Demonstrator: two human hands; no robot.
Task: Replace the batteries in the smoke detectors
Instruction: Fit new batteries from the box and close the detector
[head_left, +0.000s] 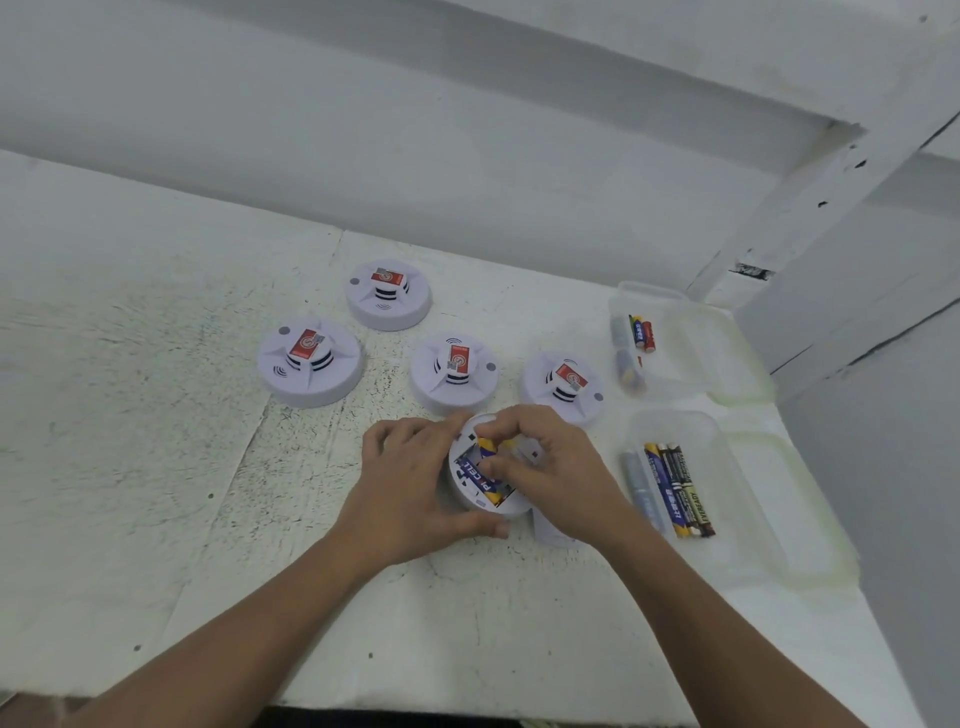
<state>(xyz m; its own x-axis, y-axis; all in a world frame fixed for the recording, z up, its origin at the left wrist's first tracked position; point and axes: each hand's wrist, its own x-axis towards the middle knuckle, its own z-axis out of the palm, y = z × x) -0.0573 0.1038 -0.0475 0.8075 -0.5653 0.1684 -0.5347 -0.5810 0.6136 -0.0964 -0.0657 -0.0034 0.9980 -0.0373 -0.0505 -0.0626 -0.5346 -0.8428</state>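
Note:
A white smoke detector (470, 493) lies upside down on the table with its battery bay open. Blue and yellow batteries (480, 470) sit in the bay. My left hand (410, 483) grips the detector's left rim, thumb at the near edge. My right hand (545, 462) pinches a battery in the bay with curled fingers. Part of the bay is hidden by my fingers. A white cover piece (550, 532) lies under my right wrist.
Several more white detectors with red labels stand face up behind, such as one (310, 361) at the left and one (563, 384) at the right. Two clear plastic boxes hold batteries: a near box (727, 493) and a far box (675, 338). A white wall rises behind.

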